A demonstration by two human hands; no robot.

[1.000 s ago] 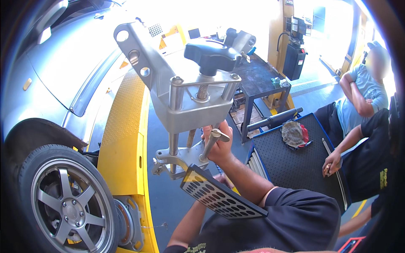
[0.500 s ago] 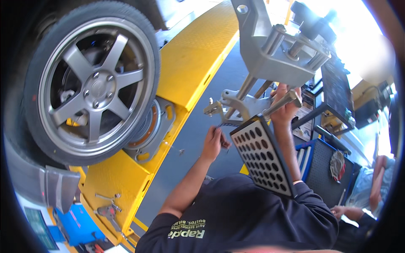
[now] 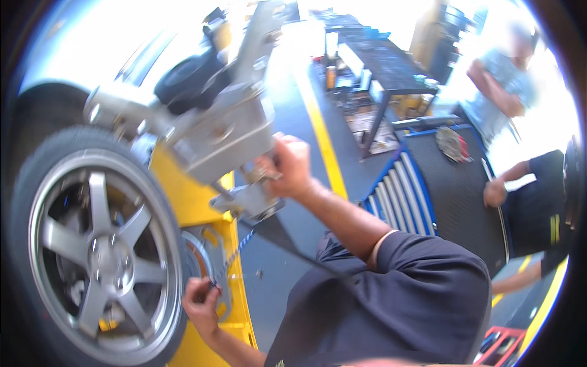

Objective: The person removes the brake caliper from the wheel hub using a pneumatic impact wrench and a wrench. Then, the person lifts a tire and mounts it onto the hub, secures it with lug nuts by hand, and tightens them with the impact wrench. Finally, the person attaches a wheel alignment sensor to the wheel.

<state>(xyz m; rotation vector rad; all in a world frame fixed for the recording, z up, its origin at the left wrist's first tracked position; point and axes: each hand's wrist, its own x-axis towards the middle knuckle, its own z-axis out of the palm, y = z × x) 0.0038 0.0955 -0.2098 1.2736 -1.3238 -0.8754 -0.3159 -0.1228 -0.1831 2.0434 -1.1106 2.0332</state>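
Observation:
My right hand (image 3: 287, 168) is closed around a metal wheel clamp (image 3: 223, 134), a grey bracket with rods and a dark round knob, raised in front of me. The clamp's flat dark target panel (image 3: 293, 248) now shows almost edge-on, blurred. From the clamp's lower end a blue-and-white cord (image 3: 239, 248) runs down to my left hand (image 3: 202, 303), whose fingers pinch its dark end. That hand is beside the tyre of a car wheel (image 3: 64, 237) with silver spokes. The clamp appears in front of the wheel's upper right; whether they touch I cannot tell.
The wheel stands by a yellow ramp (image 3: 241, 293) with a round turning plate (image 3: 214, 244). Right of me is a blue tool cabinet (image 3: 400, 192) with a dark top and a glove on it. A dark workbench (image 3: 391, 67) stands behind. Two people (image 3: 498, 79) are at the right.
My view has turned right. The clamp has swung left toward the wheel with my right hand; its panel went from face-on to edge-on. My left hand moved down beside the tyre, stretching the cord.

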